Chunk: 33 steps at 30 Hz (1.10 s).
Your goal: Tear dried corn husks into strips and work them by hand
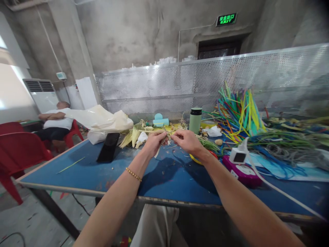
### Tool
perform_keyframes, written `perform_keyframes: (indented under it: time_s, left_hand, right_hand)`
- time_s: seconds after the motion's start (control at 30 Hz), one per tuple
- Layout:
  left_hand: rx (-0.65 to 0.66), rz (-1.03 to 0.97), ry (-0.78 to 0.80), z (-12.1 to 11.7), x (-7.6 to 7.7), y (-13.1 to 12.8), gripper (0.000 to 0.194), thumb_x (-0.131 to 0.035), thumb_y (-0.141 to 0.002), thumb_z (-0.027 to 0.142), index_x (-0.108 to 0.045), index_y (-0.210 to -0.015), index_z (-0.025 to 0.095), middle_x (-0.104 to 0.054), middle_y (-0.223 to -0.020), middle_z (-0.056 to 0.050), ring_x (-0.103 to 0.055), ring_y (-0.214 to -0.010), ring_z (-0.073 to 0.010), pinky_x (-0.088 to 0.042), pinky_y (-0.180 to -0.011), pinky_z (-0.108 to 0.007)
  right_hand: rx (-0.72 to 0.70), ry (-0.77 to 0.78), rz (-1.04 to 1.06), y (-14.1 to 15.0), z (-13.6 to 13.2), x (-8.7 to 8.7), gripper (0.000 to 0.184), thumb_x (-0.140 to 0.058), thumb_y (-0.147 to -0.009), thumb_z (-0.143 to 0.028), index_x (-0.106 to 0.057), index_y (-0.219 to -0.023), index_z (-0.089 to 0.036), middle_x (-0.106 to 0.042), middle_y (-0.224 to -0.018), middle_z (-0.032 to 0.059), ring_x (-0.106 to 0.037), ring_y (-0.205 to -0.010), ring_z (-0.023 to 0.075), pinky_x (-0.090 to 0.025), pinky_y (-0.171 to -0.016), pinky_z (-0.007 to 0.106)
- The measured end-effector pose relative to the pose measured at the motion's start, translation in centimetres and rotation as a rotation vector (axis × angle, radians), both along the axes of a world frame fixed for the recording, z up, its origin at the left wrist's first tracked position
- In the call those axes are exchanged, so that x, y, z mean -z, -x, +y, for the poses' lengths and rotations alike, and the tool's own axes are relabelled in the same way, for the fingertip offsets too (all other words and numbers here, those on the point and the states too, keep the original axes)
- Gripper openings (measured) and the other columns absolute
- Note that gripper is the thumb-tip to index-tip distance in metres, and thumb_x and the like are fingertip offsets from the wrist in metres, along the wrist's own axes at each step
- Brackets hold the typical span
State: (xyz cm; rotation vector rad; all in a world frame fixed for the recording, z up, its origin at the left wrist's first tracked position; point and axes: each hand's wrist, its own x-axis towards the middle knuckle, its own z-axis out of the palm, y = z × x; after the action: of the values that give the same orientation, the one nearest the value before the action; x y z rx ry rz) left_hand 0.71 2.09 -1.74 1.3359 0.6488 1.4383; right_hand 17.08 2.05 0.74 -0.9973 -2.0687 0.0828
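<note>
Head view. Counted: one green bottle, taken as reference; one phone; one white adapter; one purple socket block; one seated person. The loose strands are too tangled to count.

All the listed objects except the person are on the blue desk. Left of the bottle: pale husks, then the phone and a plastic bag; the person sits well beyond. Right of the bottle: a bundle of coloured strips, with the socket block and adapter nearer the viewer. The right wrist partly covers a yellow ring in front of the bottle.

The pale strip is left of and nearer than the bottle, thin, dry-looking, hanging below the left hand, which pinches it. The right hand is just beside, fingers curled narrow; cannot tell whether they grip a strand.
</note>
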Motion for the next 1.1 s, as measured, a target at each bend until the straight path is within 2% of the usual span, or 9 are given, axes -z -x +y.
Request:
perform_keyframes:
  time_s: [0.07, 0.17, 0.23, 0.3, 0.37, 0.5, 0.73, 0.83, 1.1]
  left_hand:
    - [-0.038, 0.026, -0.008, 0.2, 0.2, 0.0, 0.023, -0.070, -0.072, 0.032, -0.062, -0.071, 0.011, -0.058, -0.060, -0.002, -0.050, -0.051, -0.0097, -0.035, -0.051, -0.025]
    - [-0.012, 0.075, -0.020, 0.4, 0.3, 0.0, 0.025, -0.071, -0.071, 0.033, -0.066, -0.076, 0.009, -0.061, -0.063, -0.004, -0.051, -0.052, -0.0095, -0.036, -0.052, -0.024]
    - [0.041, 0.071, -0.022, 0.2, 0.2, 0.0, 0.026, -0.073, -0.070, 0.032, -0.067, -0.080, 0.009, -0.061, -0.064, -0.004, -0.052, -0.054, -0.0096, -0.037, -0.054, -0.025]
    - [0.077, 0.054, -0.023, 0.0, 0.0, 0.0, 0.027, -0.074, -0.069, 0.031, -0.068, -0.082, 0.009, -0.062, -0.064, -0.004, -0.052, -0.055, -0.0097, -0.038, -0.055, -0.025]
    - [0.084, 0.046, -0.019, -0.2, -0.2, -0.1, 0.026, -0.075, -0.068, 0.031, -0.068, -0.080, 0.009, -0.061, -0.063, -0.004, -0.051, -0.055, -0.0093, -0.037, -0.055, -0.025]
    - [0.038, 0.043, 0.004, -0.3, -0.3, 0.0, 0.025, -0.074, -0.068, 0.032, -0.064, -0.072, 0.010, -0.061, -0.062, -0.004, -0.049, -0.052, -0.0084, -0.035, -0.052, -0.024]
    - [0.017, 0.192, -0.048, -0.1, 0.0, 0.1, 0.027, -0.072, -0.068, 0.035, -0.061, -0.063, 0.012, -0.058, -0.059, -0.002, -0.043, -0.049, -0.0070, -0.029, -0.050, -0.024]
    - [0.061, 0.294, -0.055, -0.3, 0.1, 0.0, 0.030, -0.074, -0.066, 0.037, -0.060, -0.058, 0.012, -0.051, -0.053, 0.000, -0.040, -0.049, -0.0070, -0.026, -0.050, -0.024]
    - [0.138, 0.308, -0.034, -0.7, 0.1, 0.1, 0.028, -0.073, -0.069, 0.038, -0.066, -0.065, 0.011, -0.052, -0.058, -0.001, -0.040, -0.054, -0.0072, -0.027, -0.053, -0.025]
  right_hand:
    - [0.043, -0.033, 0.043, -0.1, 0.1, -0.1, 0.034, -0.051, -0.086, -0.035, -0.064, -0.062, -0.015, -0.062, -0.060, 0.0029, -0.050, -0.057, 0.0124, -0.034, -0.057, 0.025]
    - [0.048, -0.031, 0.161, -0.3, 0.3, -0.2, 0.025, -0.052, -0.084, -0.031, -0.069, -0.077, -0.014, -0.068, -0.081, 0.0070, -0.055, -0.060, 0.0125, -0.039, -0.059, 0.025]
    - [-0.032, 0.095, 0.218, -0.3, 0.3, -0.1, 0.024, -0.052, -0.083, -0.028, -0.069, -0.092, -0.014, -0.069, -0.090, 0.0083, -0.057, -0.056, 0.0113, -0.042, -0.055, 0.024]
    - [-0.120, 0.249, 0.243, -0.2, 0.2, 0.0, 0.028, -0.051, -0.083, -0.028, -0.068, -0.101, -0.014, -0.070, -0.085, 0.0071, -0.057, -0.050, 0.0111, -0.042, -0.050, 0.024]
    - [-0.155, 0.300, 0.245, 0.0, 0.2, 0.2, 0.025, -0.052, -0.082, -0.029, -0.068, -0.094, -0.013, -0.068, -0.071, 0.0049, -0.056, -0.048, 0.0121, -0.040, -0.047, 0.023]
    - [-0.119, 0.164, 0.167, 0.0, 0.4, 0.4, 0.019, -0.055, -0.079, -0.027, -0.065, -0.069, -0.014, -0.062, -0.057, 0.0025, -0.053, -0.052, 0.0123, -0.039, -0.050, 0.023]
    - [-0.051, 0.064, 0.144, -0.6, 0.3, -0.3, 0.027, -0.053, -0.083, -0.032, -0.071, -0.076, -0.013, -0.068, -0.070, 0.0055, -0.059, -0.065, 0.0152, -0.041, -0.060, 0.025]
    - [-0.102, 0.104, 0.150, -0.5, 0.3, -0.4, 0.025, -0.057, -0.079, -0.033, -0.072, -0.077, -0.013, -0.070, -0.075, 0.0057, -0.059, -0.068, 0.0152, -0.042, -0.062, 0.025]
    - [-0.152, 0.279, 0.297, -0.3, 0.0, -0.1, 0.024, -0.063, -0.073, -0.037, -0.065, -0.070, -0.013, -0.056, -0.053, -0.0005, -0.046, -0.050, 0.0097, -0.034, -0.048, 0.022]
